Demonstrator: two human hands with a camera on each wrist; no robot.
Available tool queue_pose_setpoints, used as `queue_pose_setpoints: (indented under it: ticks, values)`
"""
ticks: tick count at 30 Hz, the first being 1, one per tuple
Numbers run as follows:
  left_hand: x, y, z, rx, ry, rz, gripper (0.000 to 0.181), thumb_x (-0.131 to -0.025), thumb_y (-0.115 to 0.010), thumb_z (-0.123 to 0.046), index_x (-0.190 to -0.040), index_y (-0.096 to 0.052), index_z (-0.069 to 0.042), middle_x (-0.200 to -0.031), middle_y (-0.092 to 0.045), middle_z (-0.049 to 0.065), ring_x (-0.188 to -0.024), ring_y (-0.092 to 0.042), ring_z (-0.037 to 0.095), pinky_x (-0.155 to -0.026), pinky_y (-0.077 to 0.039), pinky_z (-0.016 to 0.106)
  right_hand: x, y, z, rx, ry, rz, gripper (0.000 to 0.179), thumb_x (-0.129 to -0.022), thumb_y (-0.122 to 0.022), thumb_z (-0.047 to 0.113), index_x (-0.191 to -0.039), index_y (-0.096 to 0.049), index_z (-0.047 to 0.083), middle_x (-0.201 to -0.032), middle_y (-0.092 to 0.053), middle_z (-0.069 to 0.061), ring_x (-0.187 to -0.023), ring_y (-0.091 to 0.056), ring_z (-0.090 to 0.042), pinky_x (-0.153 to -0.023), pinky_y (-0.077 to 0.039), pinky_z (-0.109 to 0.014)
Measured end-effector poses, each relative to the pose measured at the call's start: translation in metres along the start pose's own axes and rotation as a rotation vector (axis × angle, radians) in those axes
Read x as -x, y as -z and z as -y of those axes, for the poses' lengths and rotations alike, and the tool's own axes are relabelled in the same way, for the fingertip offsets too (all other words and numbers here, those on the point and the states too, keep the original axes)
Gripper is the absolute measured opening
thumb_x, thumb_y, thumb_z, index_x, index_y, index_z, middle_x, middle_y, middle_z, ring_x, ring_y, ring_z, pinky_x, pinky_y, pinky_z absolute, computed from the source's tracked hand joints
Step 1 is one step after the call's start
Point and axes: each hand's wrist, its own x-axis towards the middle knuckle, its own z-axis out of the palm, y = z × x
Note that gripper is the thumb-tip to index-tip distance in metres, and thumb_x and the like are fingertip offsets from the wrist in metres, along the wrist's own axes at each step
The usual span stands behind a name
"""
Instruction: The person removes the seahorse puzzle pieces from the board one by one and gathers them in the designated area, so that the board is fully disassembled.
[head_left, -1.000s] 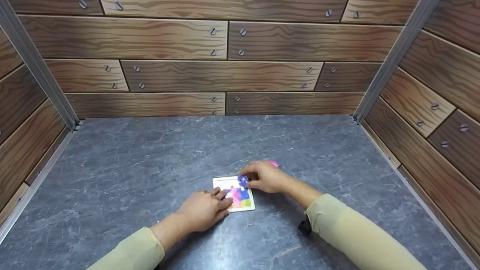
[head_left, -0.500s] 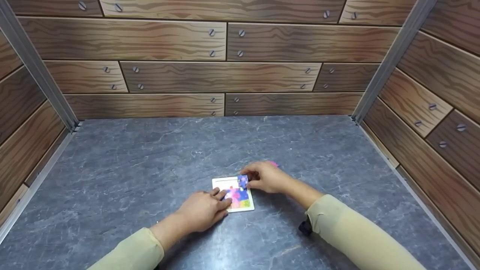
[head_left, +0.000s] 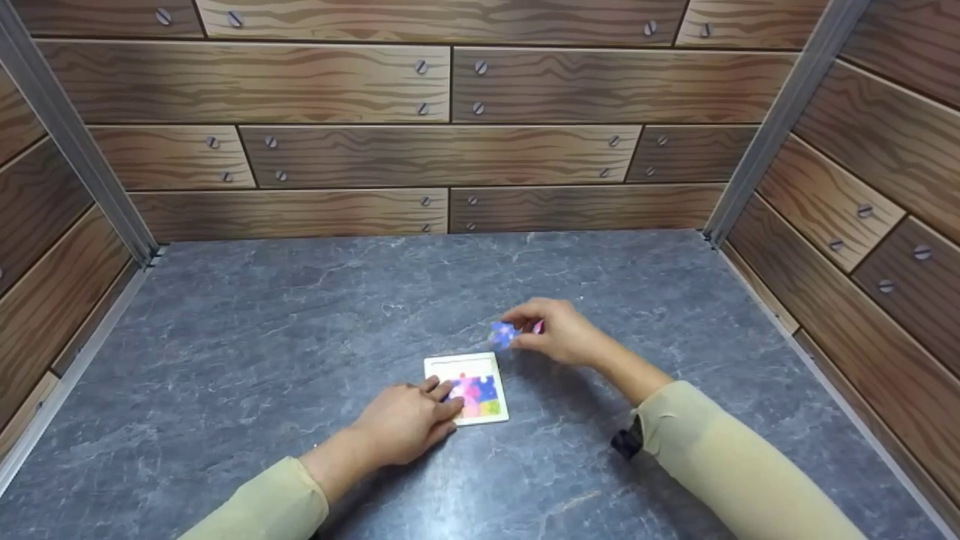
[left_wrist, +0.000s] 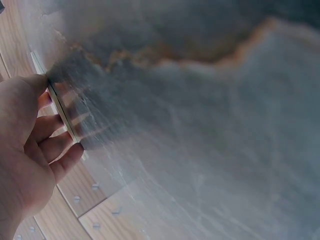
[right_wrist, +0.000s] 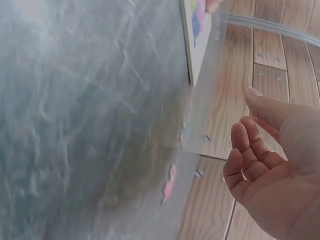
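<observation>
Wood-plank walls (head_left: 450, 154) fill the upper frame and both sides, around a grey marbled tabletop (head_left: 315, 315). Pale sleeves (head_left: 720, 457) enter from the lower left and lower right corners. Left of bottom centre, the left hand (head_left: 405, 421) lies with fingers extended and slightly spread, resting on the lower left of a small white puzzle tray (head_left: 444, 367). Right of centre, the right hand (head_left: 566, 330) pinches a blue puzzle piece (head_left: 503, 334) between thumb and fingertips, apart from the tray, beyond its upper right corner. The tray sits just below the frame's centre, with colourful joined pieces (head_left: 480, 390) in its lower part and a pale bare strip above. Smallest in sight, a pink piece (head_left: 538, 327) peeks between the right hand's fingers; the right wrist view shows it on the tabletop. The blue piece looks thin, light and stiff, probably smooth, its tabs perhaps easily bent; opposite edges seem the best hold. The tray, likely light enough to slide, suits steadying by its rim.
</observation>
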Motion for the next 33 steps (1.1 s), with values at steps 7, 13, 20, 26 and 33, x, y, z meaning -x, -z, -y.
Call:
queue_pose_setpoints:
  ticks: [7, 13, 20, 26, 33]
  values:
    - [0.000, 0.000, 0.000, -0.008, -0.004, -0.007, 0.036, -0.106, -0.064, -0.030, -0.138, -0.072, -0.015, -0.142, -0.067, 0.016, -0.129, -0.066, 0.037, -0.096, -0.058, 0.052, 0.005, 0.018, -0.005, 0.015, -0.040, -0.035, 0.034, -0.091, -0.084, 0.010, -0.125, -0.078, 0.005, -0.106, -0.074, -0.007, -0.094, -0.066, -0.019, -0.078, -0.055, -0.030]
    - [-0.001, 0.001, 0.000, 0.006, -0.001, 0.009, 0.037, -0.107, -0.063, -0.030, -0.139, -0.071, -0.015, -0.143, -0.066, 0.016, -0.130, -0.065, 0.037, -0.097, -0.058, 0.053, 0.008, 0.030, -0.014, 0.018, -0.091, -0.055, 0.036, -0.093, -0.083, 0.011, -0.127, -0.077, 0.006, -0.109, -0.073, -0.009, -0.099, -0.067, -0.024, -0.081, -0.056, -0.034]
    - [0.000, 0.001, 0.001, 0.002, -0.002, 0.013, 0.037, -0.107, -0.064, -0.031, -0.139, -0.071, -0.015, -0.142, -0.067, 0.016, -0.130, -0.065, 0.037, -0.095, -0.059, 0.053, 0.011, 0.041, -0.031, 0.026, -0.139, -0.059, 0.036, -0.095, -0.080, 0.009, -0.130, -0.075, 0.005, -0.116, -0.073, -0.011, -0.110, -0.067, -0.036, -0.085, -0.055, -0.037]
    - [0.000, 0.000, 0.001, -0.008, 0.001, 0.012, 0.037, -0.106, -0.063, -0.032, -0.139, -0.071, -0.015, -0.143, -0.067, 0.015, -0.129, -0.065, 0.036, -0.094, -0.059, 0.052, 0.018, 0.046, -0.048, 0.017, -0.167, -0.088, 0.038, -0.093, -0.082, 0.010, -0.129, -0.075, 0.002, -0.119, -0.073, -0.016, -0.112, -0.066, -0.040, -0.087, -0.054, -0.037]
    - [-0.001, -0.001, 0.002, -0.010, 0.002, 0.015, 0.037, -0.107, -0.063, -0.032, -0.139, -0.071, -0.016, -0.144, -0.066, 0.015, -0.130, -0.065, 0.037, -0.094, -0.059, 0.052, 0.024, 0.049, -0.065, 0.003, -0.190, -0.083, 0.038, -0.094, -0.080, 0.008, -0.130, -0.073, -0.003, -0.120, -0.072, -0.019, -0.112, -0.066, -0.039, -0.093, -0.057, -0.046]
